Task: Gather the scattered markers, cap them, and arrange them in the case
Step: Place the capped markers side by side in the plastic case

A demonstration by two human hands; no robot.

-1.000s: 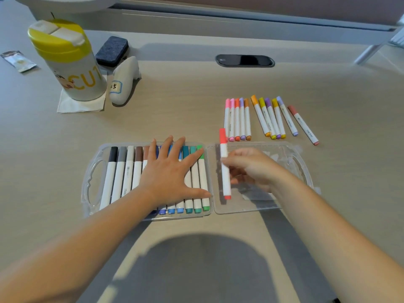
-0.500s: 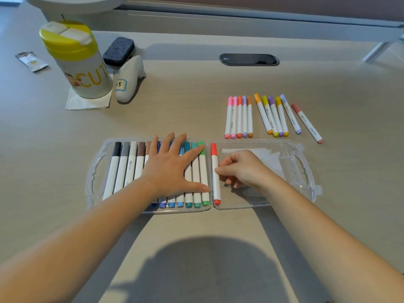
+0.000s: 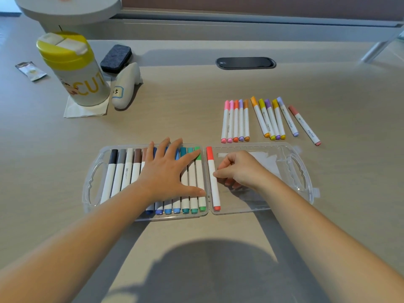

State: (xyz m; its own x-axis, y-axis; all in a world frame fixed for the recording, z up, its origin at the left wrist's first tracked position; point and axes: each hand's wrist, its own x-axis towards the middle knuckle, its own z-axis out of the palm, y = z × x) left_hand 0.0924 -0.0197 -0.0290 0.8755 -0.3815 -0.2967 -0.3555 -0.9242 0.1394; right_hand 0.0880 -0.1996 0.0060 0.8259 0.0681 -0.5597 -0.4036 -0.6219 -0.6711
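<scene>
A clear plastic case (image 3: pixel 306 178) lies open in front of me. Its left half holds a row of capped markers (image 3: pixel 118 171), black through green. My left hand (image 3: pixel 168 171) rests flat on that row with fingers spread. A red-capped marker (image 3: pixel 210 158) lies at the left edge of the right half, beside the green one. My right hand (image 3: pixel 240 169) has curled fingers, and its thumb and forefinger tips pinch that marker's barrel. Behind the case lie several capped markers: a pink-to-orange group (image 3: pixel 235 121), a yellow-and-purple group (image 3: pixel 271 119) and a single dusty-red one (image 3: pixel 305 125).
At the back left stand a yellow-lidded canister (image 3: pixel 76 71) on a napkin, a dark eraser (image 3: pixel 115 56), a white labelled object (image 3: pixel 126 84) and a small packet (image 3: pixel 30 71). A black cable slot (image 3: pixel 246 63) is set in the desk further back.
My right hand has brought the red marker down and leftwards into the right half of the case, against the green marker. My left hand stays on the row.
</scene>
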